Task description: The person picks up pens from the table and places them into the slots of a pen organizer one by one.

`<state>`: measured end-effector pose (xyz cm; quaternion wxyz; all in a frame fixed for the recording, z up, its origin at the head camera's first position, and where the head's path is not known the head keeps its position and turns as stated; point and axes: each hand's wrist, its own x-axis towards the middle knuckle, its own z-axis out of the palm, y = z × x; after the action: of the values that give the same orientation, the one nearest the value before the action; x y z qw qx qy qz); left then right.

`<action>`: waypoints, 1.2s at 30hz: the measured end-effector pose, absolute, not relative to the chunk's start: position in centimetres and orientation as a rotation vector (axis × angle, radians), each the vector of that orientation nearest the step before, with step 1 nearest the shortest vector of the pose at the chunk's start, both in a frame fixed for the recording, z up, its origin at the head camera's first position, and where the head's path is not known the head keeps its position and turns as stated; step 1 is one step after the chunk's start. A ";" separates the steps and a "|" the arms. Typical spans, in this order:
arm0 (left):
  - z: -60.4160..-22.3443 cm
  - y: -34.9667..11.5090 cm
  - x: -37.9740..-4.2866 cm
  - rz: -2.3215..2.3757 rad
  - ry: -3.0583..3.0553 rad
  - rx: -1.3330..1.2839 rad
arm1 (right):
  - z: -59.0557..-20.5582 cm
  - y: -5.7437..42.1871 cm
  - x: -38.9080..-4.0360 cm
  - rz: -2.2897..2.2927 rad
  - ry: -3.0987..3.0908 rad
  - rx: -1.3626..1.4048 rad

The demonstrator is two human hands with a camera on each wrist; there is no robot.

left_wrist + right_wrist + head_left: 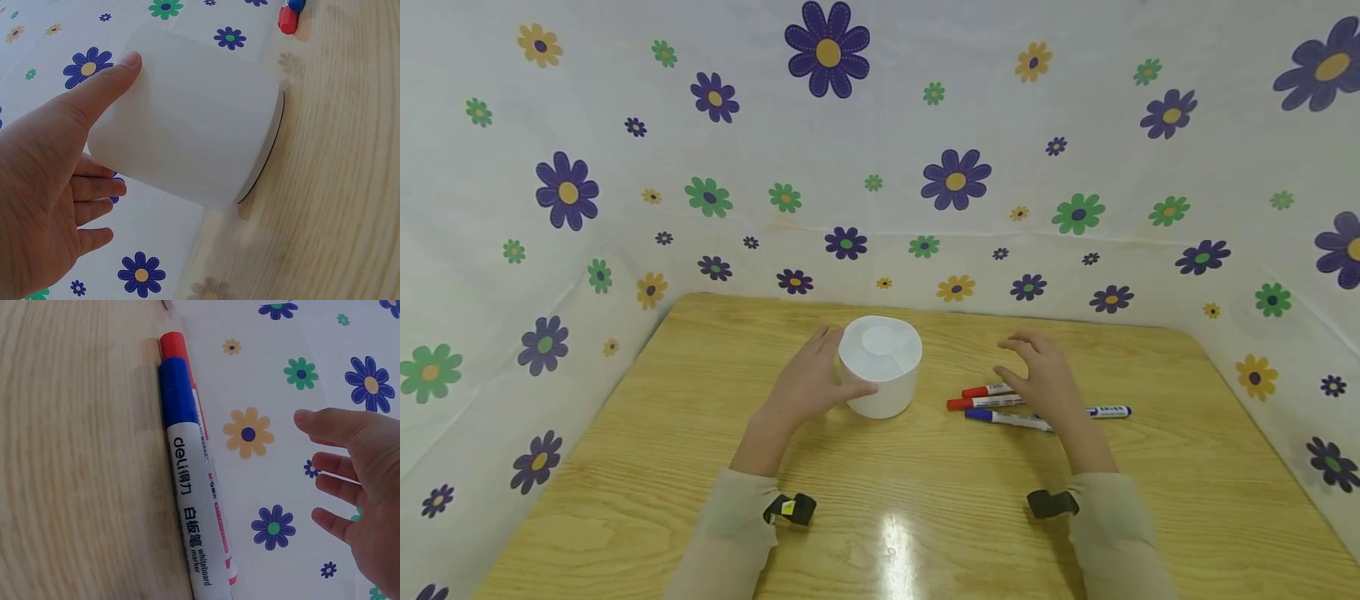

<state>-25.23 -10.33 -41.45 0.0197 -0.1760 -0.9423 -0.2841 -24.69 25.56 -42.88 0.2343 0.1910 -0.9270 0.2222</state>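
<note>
A round white container [880, 392] with compartments divided around a central ring stands upright on the table. My left hand [808, 375] is at its left side, thumb in front against the wall and fingers toward the back. In the left wrist view the thumb lies over the container [187, 119], while the other fingers are extended loosely near its edge. My right hand [1041, 375] hovers over the markers, fingers spread and slightly bent, holding nothing. Beneath it lie a blue-capped whiteboard marker [1011, 420] and two red-capped markers [962, 404], partly hidden by the hand.
A white barrel with a blue end [1108, 412] shows to the right of my right wrist. The wooden table [880, 483] is bordered by a white cloth [880, 150] with printed flowers at the back and sides. Dark bands [793, 508] circle both sleeves.
</note>
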 end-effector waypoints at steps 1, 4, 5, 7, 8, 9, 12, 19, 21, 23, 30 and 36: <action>-41.4 -10.3 -25.2 -0.884 -2.922 -0.550 | -43.0 25.6 -24.7 0.610 -2.559 0.519; -41.4 -10.3 -25.2 -0.888 -2.917 -0.554 | -43.3 25.9 -24.8 0.619 -2.617 0.476; -41.3 -10.3 -25.2 -0.889 -2.917 -0.555 | -43.4 26.0 -24.8 0.620 -2.638 0.456; -41.3 -10.3 -25.2 -0.894 -2.910 -0.559 | -43.7 26.4 -24.9 0.625 -2.678 0.413; -41.3 -10.3 -25.2 -0.897 -2.908 -0.559 | -43.9 26.7 -25.0 0.618 -2.691 0.392; -41.3 -10.3 -25.2 -0.899 -2.905 -0.559 | -44.0 26.9 -25.0 0.624 -2.704 0.375; -41.3 -10.2 -25.2 -0.906 -2.902 -0.557 | -44.6 27.8 -25.2 0.634 -2.743 0.327; -41.3 -10.2 -25.4 -0.894 -2.917 -0.550 | -45.0 29.9 -25.5 0.577 -2.878 0.223; -41.4 -10.2 -25.5 -0.887 -2.925 -0.543 | -44.9 30.2 -25.6 0.571 -2.912 0.204; -41.4 -10.2 -25.5 -0.877 -2.935 -0.537 | -44.6 30.4 -25.4 0.578 -2.936 0.191; -41.5 -10.3 -25.5 -0.872 -2.940 -0.537 | -44.2 30.6 -25.0 0.538 -3.075 0.150; -41.5 -10.2 -25.4 -0.873 -2.943 -0.540 | -44.1 30.4 -24.4 0.513 -3.121 0.116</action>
<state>-25.38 -10.24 -41.52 0.0122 -0.1732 -0.9441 -0.2802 -24.45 30.38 -44.13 -0.0119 0.0366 -0.9860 0.1621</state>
